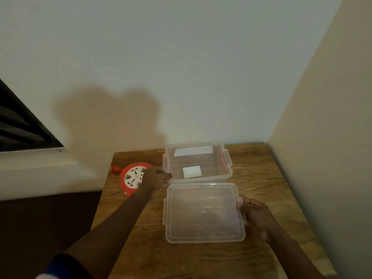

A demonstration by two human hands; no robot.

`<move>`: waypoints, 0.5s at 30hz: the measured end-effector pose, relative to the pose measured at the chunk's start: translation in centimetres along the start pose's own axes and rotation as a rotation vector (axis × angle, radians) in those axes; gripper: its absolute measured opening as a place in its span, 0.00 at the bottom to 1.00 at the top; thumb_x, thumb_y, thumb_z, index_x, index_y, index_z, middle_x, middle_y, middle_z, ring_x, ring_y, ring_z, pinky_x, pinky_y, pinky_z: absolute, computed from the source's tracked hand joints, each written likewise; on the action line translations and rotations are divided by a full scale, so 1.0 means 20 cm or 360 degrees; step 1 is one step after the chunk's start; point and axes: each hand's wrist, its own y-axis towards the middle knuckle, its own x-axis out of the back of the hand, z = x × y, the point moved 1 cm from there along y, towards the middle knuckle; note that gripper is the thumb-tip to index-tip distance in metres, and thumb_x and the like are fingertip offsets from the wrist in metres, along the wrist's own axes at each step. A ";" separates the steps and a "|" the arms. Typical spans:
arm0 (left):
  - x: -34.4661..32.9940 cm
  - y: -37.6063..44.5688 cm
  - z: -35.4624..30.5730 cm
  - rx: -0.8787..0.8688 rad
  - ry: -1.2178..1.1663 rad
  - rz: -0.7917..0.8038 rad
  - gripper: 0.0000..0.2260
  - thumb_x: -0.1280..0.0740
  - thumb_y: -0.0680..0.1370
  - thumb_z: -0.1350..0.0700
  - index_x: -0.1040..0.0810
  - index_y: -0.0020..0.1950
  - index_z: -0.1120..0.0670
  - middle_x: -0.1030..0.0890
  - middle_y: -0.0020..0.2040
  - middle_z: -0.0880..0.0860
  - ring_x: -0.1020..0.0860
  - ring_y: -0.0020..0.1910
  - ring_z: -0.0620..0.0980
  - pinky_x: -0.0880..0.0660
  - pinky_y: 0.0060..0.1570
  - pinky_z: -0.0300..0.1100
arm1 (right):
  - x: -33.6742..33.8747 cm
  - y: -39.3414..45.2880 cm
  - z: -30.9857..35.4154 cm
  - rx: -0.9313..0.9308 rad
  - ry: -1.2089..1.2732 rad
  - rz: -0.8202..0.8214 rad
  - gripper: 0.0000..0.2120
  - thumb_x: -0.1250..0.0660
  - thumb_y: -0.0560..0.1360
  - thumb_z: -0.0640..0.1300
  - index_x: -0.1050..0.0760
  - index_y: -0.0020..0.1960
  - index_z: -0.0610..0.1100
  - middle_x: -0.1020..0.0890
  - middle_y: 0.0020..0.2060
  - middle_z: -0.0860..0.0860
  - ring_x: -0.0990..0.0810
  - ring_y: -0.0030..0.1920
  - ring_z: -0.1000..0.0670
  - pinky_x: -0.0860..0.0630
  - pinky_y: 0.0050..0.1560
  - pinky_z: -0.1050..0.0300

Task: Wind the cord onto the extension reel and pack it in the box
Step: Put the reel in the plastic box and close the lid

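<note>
Both of your hands are busy on the table [261, 178]: your left hand [156, 178] touches the open box [227, 174] beside the red reel [131, 179] with loosely bent fingers, while your right hand [256, 216] grips the lid [203, 213] lying just before the box.

wooden table [261, 178] in wall corner | dark window [18, 125] at left | shadow [108, 121] on wall
</note>
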 end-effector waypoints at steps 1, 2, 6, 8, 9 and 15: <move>0.00 -0.01 0.03 0.0003 0.0002 0.0004 0.14 0.27 0.77 0.69 0.21 0.62 0.66 0.17 0.59 0.65 0.16 0.55 0.64 0.17 0.56 0.58 | -0.01 0.00 -0.02 -0.0011 -0.0004 -0.0001 0.07 0.33 0.76 0.34 0.20 0.52 0.37 0.15 0.44 0.38 0.16 0.44 0.36 0.18 0.41 0.42; 0.00 -0.01 0.05 0.0014 -0.0021 0.0016 0.14 0.27 0.77 0.69 0.21 0.61 0.67 0.17 0.59 0.65 0.16 0.52 0.62 0.15 0.50 0.54 | -0.01 -0.01 -0.03 -0.0018 -0.0011 0.0004 0.07 0.34 0.76 0.34 0.19 0.52 0.37 0.15 0.44 0.38 0.16 0.45 0.36 0.18 0.43 0.40; 0.02 -0.01 0.11 0.0032 -0.0088 0.0075 0.11 0.26 0.77 0.67 0.20 0.58 0.63 0.17 0.59 0.64 0.15 0.53 0.61 0.15 0.51 0.52 | -0.04 -0.02 -0.09 -0.0061 -0.0062 -0.0018 0.07 0.34 0.76 0.33 0.19 0.51 0.37 0.15 0.43 0.38 0.16 0.45 0.36 0.18 0.43 0.41; 0.02 0.01 0.11 0.0050 -0.0062 0.0073 0.15 0.26 0.77 0.67 0.21 0.62 0.64 0.16 0.59 0.62 0.15 0.54 0.61 0.15 0.52 0.53 | -0.04 -0.02 -0.12 -0.0080 -0.0097 -0.0038 0.08 0.35 0.76 0.31 0.19 0.51 0.37 0.15 0.43 0.37 0.16 0.45 0.35 0.18 0.45 0.39; 0.02 0.01 0.10 0.0056 -0.0063 0.0073 0.16 0.26 0.77 0.67 0.22 0.64 0.64 0.17 0.59 0.62 0.15 0.53 0.60 0.14 0.47 0.50 | -0.04 -0.01 -0.13 -0.0084 -0.0109 -0.0040 0.08 0.35 0.75 0.31 0.19 0.51 0.37 0.15 0.42 0.37 0.16 0.44 0.36 0.18 0.45 0.38; 0.02 0.01 0.10 0.0022 -0.0018 0.0101 0.15 0.26 0.77 0.65 0.22 0.63 0.61 0.16 0.58 0.59 0.14 0.50 0.56 0.15 0.39 0.43 | -0.03 0.03 -0.15 -0.0074 -0.0190 -0.0073 0.08 0.36 0.75 0.30 0.20 0.50 0.36 0.15 0.41 0.37 0.17 0.42 0.37 0.19 0.46 0.36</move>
